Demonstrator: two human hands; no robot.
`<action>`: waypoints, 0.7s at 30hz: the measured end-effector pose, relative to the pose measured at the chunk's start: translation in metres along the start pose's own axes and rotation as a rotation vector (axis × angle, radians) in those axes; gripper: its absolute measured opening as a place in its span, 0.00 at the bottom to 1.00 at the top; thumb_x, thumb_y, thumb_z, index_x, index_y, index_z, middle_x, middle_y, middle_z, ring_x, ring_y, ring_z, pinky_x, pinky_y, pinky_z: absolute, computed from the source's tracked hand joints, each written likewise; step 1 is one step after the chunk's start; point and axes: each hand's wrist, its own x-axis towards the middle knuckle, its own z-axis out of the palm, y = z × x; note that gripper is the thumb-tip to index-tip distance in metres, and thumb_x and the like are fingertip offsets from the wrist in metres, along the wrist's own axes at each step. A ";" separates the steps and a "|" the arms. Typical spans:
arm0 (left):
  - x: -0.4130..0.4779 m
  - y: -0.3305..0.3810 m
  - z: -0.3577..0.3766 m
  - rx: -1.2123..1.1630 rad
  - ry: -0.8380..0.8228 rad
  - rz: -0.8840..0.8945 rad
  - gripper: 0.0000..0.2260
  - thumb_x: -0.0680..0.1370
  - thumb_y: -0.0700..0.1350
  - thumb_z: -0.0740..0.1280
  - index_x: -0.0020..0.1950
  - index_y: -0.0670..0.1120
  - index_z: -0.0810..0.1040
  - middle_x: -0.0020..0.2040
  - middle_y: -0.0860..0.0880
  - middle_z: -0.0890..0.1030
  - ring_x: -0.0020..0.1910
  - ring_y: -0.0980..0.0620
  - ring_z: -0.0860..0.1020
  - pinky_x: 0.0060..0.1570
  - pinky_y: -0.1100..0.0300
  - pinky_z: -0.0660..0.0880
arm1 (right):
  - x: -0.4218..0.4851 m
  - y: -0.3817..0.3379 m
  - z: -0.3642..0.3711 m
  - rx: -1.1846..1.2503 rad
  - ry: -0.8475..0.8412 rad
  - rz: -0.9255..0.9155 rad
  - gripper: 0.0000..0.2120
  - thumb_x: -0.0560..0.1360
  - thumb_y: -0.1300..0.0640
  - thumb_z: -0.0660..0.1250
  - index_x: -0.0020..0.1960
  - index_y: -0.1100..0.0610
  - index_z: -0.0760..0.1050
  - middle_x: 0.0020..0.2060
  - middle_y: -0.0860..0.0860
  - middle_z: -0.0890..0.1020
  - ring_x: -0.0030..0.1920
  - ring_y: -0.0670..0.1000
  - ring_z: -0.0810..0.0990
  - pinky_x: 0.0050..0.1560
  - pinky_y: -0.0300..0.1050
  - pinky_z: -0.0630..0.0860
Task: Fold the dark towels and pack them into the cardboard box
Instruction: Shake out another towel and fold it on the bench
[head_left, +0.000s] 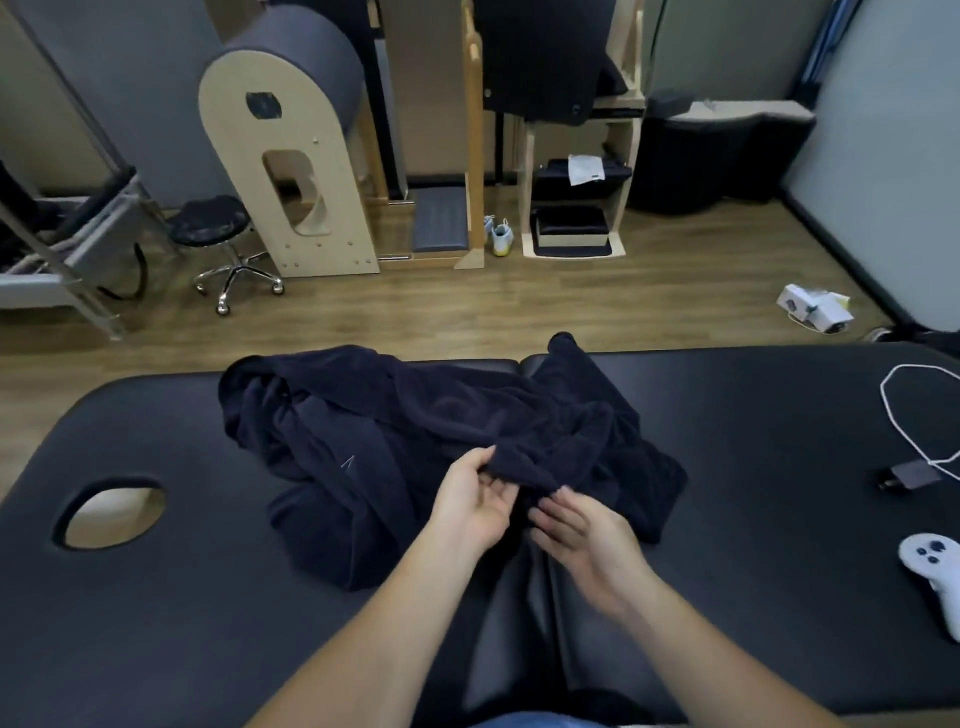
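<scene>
Dark towels (415, 441): crumpled heap on the black surface (156, 623), spreading away and leftward from both hands. Left hand (475, 501): pinches the near hem. Right hand (584, 527): just beside it, fingers loose, holding nothing.

- Soft, matt, napped dark cloth in the towels (415, 431).
- Smooth black leather-like cover on the bench (182, 597), with a dull sheen.
- Wood-grain planks on the floor (467, 306), lightly glossy.
- Bright polished metal at the base of the stool (208, 226).
- Smooth white plastic on the controller (930, 564).
</scene>
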 end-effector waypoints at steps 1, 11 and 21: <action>-0.005 -0.007 0.008 0.023 -0.035 -0.013 0.10 0.79 0.34 0.63 0.60 0.35 0.77 0.45 0.38 0.85 0.41 0.44 0.85 0.33 0.56 0.82 | -0.001 -0.008 0.003 0.142 -0.027 0.125 0.16 0.80 0.51 0.64 0.58 0.64 0.77 0.53 0.64 0.83 0.53 0.60 0.83 0.46 0.52 0.83; -0.019 -0.031 0.007 0.013 -0.142 0.122 0.22 0.79 0.28 0.53 0.67 0.46 0.72 0.54 0.39 0.83 0.45 0.40 0.85 0.40 0.44 0.83 | 0.028 -0.064 -0.024 0.547 0.208 0.080 0.10 0.80 0.63 0.59 0.49 0.68 0.76 0.34 0.62 0.83 0.35 0.57 0.84 0.38 0.45 0.80; -0.009 0.082 -0.022 -0.413 0.009 0.160 0.11 0.72 0.31 0.52 0.43 0.44 0.71 0.21 0.50 0.63 0.17 0.54 0.62 0.20 0.66 0.58 | 0.031 -0.104 -0.078 0.807 0.303 -0.079 0.07 0.71 0.64 0.70 0.48 0.58 0.78 0.58 0.53 0.82 0.56 0.55 0.81 0.64 0.50 0.75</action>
